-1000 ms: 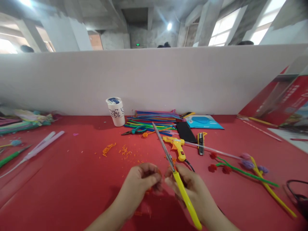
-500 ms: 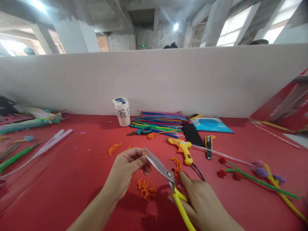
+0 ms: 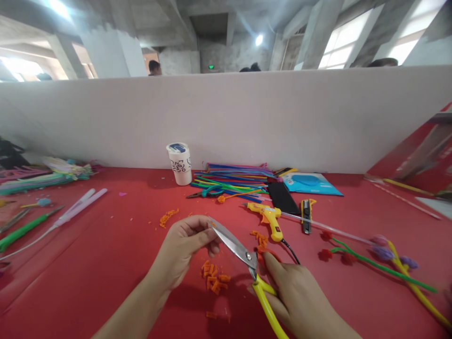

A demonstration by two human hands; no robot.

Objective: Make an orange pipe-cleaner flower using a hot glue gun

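Observation:
My left hand (image 3: 185, 245) is closed in a pinch on a small orange fuzzy piece (image 3: 213, 225), mostly hidden by the fingertips. At that piece are the blade tips of a pair of scissors (image 3: 235, 246). My right hand (image 3: 298, 294) is wrapped round the scissors' handles, one yellow and one orange-red. Below the blades, on the red tabletop (image 3: 134, 254), lies a loose pile of short orange cut pieces (image 3: 213, 278). Smaller orange clippings (image 3: 168, 217) lie beyond my left hand, and more orange bits (image 3: 260, 238) rest beyond the scissors.
A yellow glue gun (image 3: 266, 217) and a utility knife (image 3: 306, 216) lie right of centre. Behind them are coloured pipe cleaners (image 3: 233, 176), a black phone-like slab (image 3: 283, 197) and a blue wipes pack (image 3: 312, 183). A white cup (image 3: 180, 165) stands by the partition (image 3: 226, 117). Pipe-cleaner flowers (image 3: 383, 253) lie right.
Both hands and the scissors have hardly moved. A person's head has come into view beyond the partition, left of centre.

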